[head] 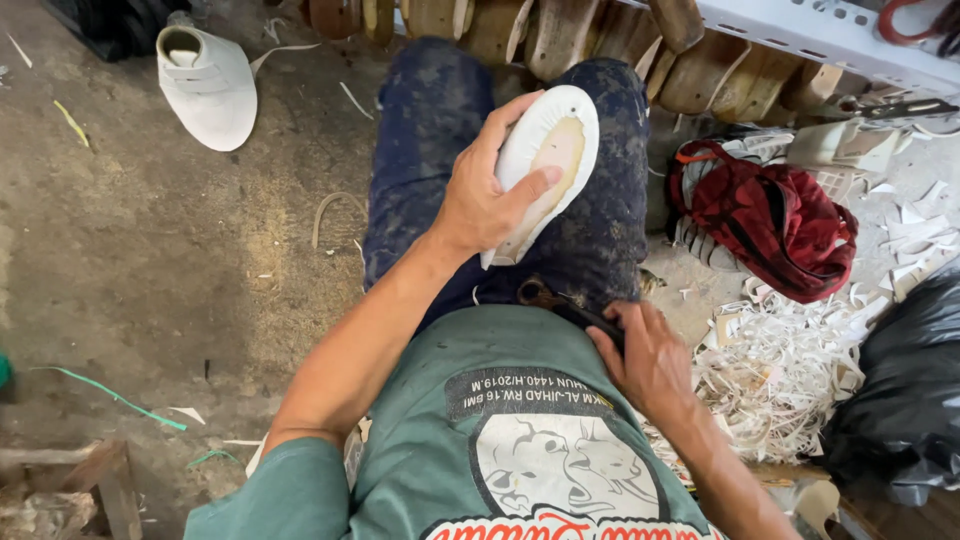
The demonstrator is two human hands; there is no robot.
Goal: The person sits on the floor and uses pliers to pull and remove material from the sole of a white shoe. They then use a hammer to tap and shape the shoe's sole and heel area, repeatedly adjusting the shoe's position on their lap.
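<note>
Over a dusty floor point(150, 250) strewn with trimmings point(780, 370), my left hand point(485, 200) clamps the sole point(550, 150) on my knee, my right hand point(650, 365) grips a dark tool point(565, 305); a slip could gouge it.

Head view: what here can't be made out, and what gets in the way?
- Dark tool in the right hand: the fingers wrap it, so its working end is hidden.
- White shoe sole: its underside faces away, and the left hand covers one edge.
- Wooden shoe forms on the rack: cut off by the top edge.
- Black bag: contents not visible, cut off by the right edge.
</note>
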